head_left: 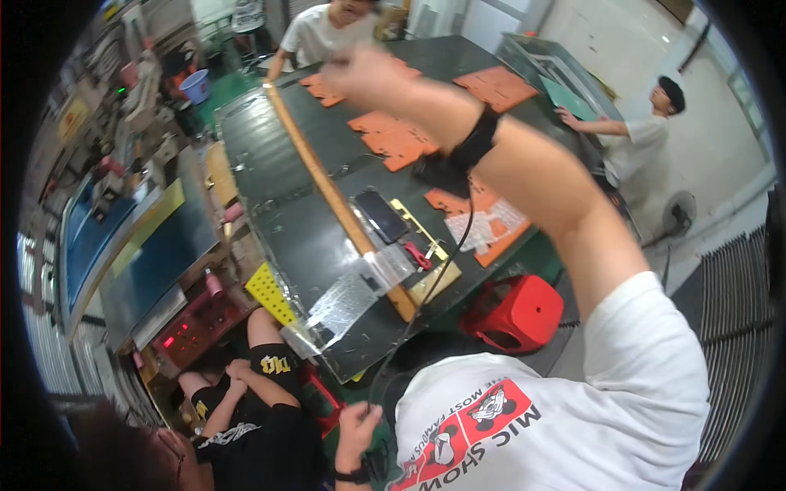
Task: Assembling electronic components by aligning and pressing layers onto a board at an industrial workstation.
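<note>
My right arm reaches up across the dark green table (270,180). At its end my right hand (352,74) is smeared by motion near the far orange boards (323,88), so its fingers cannot be read. A black strap (476,141) circles that forearm, with a dark device (442,173) on it. From there a black cable (458,245) runs down to my left hand (358,430), low in front of my white shirt. The left fingers are closed around the cable. Under the right arm lie more orange boards (393,139) and clear plastic wrap (487,229).
A long brown strip (319,176) crosses the table near a black phone (381,217), red-handled scissors (417,255) and a yellow strip (413,225). A red stool (524,311) stands right. One person (262,442) sits at left; others stand at the far side and right.
</note>
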A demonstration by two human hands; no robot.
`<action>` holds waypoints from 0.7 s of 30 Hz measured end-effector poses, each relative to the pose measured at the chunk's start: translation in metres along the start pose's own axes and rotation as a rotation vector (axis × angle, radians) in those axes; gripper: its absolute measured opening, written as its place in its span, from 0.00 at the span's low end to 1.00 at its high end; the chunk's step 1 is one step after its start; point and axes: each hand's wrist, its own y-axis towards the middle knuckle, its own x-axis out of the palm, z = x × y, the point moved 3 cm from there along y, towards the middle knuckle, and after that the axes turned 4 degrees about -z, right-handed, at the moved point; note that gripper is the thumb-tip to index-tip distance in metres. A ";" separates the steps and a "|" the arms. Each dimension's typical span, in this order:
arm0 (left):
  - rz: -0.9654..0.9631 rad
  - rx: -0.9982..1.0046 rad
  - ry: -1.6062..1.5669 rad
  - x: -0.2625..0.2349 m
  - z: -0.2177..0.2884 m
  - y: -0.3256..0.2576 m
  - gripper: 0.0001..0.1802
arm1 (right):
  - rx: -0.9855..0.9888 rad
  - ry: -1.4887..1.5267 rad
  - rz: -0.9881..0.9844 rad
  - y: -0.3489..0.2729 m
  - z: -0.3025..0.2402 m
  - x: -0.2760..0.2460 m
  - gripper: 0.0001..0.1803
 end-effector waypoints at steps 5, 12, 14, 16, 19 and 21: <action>0.138 -0.115 -0.068 0.020 -0.048 -0.067 0.16 | -0.235 -0.127 -0.524 -0.024 0.023 0.205 0.12; 0.377 -0.332 0.299 -0.088 -0.120 0.033 0.09 | -0.317 -0.351 -0.724 0.002 0.063 0.390 0.17; 0.460 -0.455 0.513 -0.151 -0.146 0.062 0.10 | -0.334 -0.386 -0.637 0.017 0.057 0.428 0.21; 0.481 -0.604 0.715 -0.211 -0.175 0.081 0.10 | -0.382 -0.425 -0.611 0.025 0.048 0.455 0.18; 0.438 -0.768 1.028 -0.281 -0.202 0.118 0.12 | -0.404 -0.432 -0.579 0.046 0.066 0.479 0.12; 0.387 -0.838 1.237 -0.316 -0.219 0.149 0.13 | -0.389 -0.459 -0.556 0.053 0.081 0.487 0.09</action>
